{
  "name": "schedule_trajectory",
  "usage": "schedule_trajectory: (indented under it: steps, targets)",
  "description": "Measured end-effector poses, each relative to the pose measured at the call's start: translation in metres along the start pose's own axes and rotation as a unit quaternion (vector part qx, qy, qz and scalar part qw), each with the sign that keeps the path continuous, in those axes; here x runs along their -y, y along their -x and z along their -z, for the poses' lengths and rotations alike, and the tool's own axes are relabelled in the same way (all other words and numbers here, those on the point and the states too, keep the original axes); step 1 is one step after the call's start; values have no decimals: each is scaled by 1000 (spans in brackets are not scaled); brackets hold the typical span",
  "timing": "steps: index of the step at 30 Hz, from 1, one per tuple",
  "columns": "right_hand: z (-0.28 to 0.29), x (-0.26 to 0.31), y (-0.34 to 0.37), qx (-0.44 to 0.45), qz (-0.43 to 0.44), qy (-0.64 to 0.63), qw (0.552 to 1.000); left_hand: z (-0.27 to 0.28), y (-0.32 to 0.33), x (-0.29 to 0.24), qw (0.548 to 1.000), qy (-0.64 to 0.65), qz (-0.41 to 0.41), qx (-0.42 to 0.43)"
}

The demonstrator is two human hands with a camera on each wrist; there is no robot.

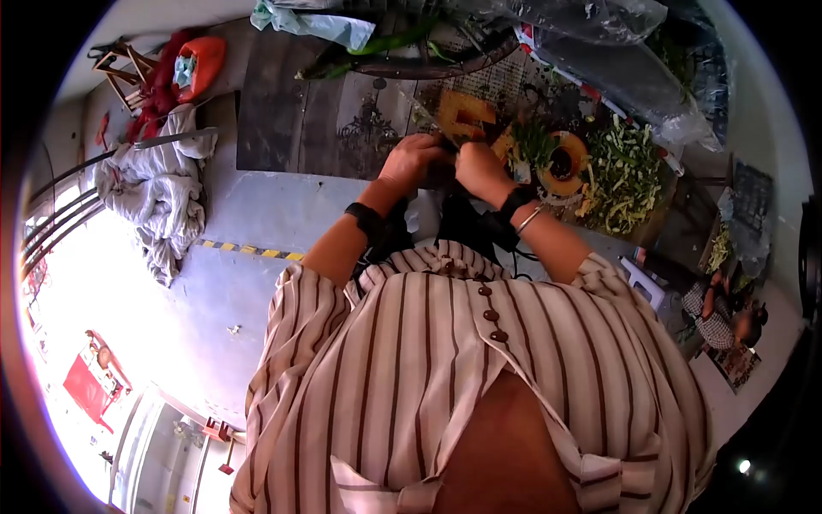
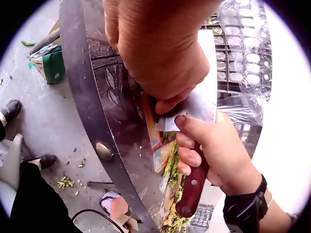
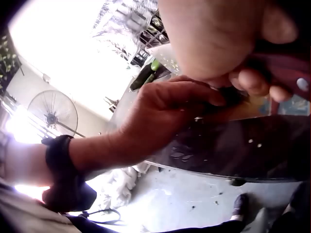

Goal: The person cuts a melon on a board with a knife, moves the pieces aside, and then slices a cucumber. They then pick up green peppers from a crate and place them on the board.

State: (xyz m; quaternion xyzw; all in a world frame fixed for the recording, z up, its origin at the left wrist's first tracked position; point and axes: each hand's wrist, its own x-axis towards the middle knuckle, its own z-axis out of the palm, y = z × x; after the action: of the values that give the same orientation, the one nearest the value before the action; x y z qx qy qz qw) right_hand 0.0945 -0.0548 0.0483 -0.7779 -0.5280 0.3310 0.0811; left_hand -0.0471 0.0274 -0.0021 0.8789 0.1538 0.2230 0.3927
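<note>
In the left wrist view my right hand (image 2: 214, 150) grips the dark red handle (image 2: 193, 190) of a broad-bladed kitchen knife, thumb along the blade (image 2: 187, 114). My left hand (image 2: 160, 48) is beside the blade, its fingers curled down over a small dark piece mostly hidden beneath them; I cannot tell its kind. From the head, both hands meet at the near edge of the table, left hand (image 1: 415, 158) and right hand (image 1: 484, 171) close together. A printed orange sheet (image 1: 467, 111) lies just beyond them. Chopped green vegetable (image 1: 623, 176) is heaped to their right.
Long green peppers (image 1: 398, 38) lie with a dark round tray at the back. Clear plastic bags (image 1: 616, 60) cover the far right. Dark wood-patterned board (image 1: 282, 120) extends left. A standing fan (image 3: 52, 114) is beyond the table, and another person (image 1: 719, 313) sits at the right.
</note>
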Motion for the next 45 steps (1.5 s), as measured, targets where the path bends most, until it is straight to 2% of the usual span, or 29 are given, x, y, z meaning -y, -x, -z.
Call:
schedule_trajectory:
  steps: [3, 5, 7, 9, 12, 19, 23, 25, 27, 29, 31, 33, 35, 37, 38, 42, 45]
  targets:
    - [-12, -3, -9, -24, 12, 7, 1000, 0, 0, 1, 1000, 18, -3, 2]
    - [-6, -7, -17, -63, 46, -33, 996, 4, -1, 0, 1000, -2, -11, 9]
    - [1, -12, -10, -102, 30, -53, 993, -1, 2, 1, 1000, 9, 8, -2]
    - [7, -17, 3, -50, 2, -42, 998, -3, 3, 2, 1000, 5, 9, -19]
    - [8, -11, 22, -18, 2, -39, 999, 0, -1, -1, 1000, 11, -10, -16]
    - [2, -5, 22, 24, 0, -31, 999, 1, 0, 0, 1000, -4, -11, -21]
    - [-6, -10, 10, 22, 7, -17, 1000, 4, -1, -1, 1000, -1, 2, 2]
    - [-11, -3, 3, -23, 17, -7, 1000, 3, 4, -1, 1000, 8, 12, 15]
    - [-14, 1, -6, -20, 25, -3, 999, 3, 2, 3, 1000, 1, 0, 23]
    - [-14, 7, -21, -73, 52, -1, 996, -2, 1, 10, 1000, -7, -3, 10]
    - [-10, 5, -24, -65, 68, 4, 996, -2, 4, 7, 1000, -11, -1, 4]
    - [-6, 0, -24, -115, 70, -40, 990, 0, 1, 5, 1000, 8, -22, -5]
    - [4, -4, -16, -115, 76, -44, 990, 2, -2, 3, 1000, 6, -27, -7]
    - [12, -3, -2, -67, 46, -53, 995, 0, 3, 5, 1000, -10, -18, 10]
    - [15, 1, 6, -43, 12, -39, 998, -1, 3, 7, 1000, -16, -25, -4]
    - [8, 2, 19, -9, 1, -72, 997, 2, 1, 4, 999, -15, -33, -22]
    - [-6, -5, 18, -23, 5, -63, 998, 3, 2, 3, 1000, 8, -28, 7]
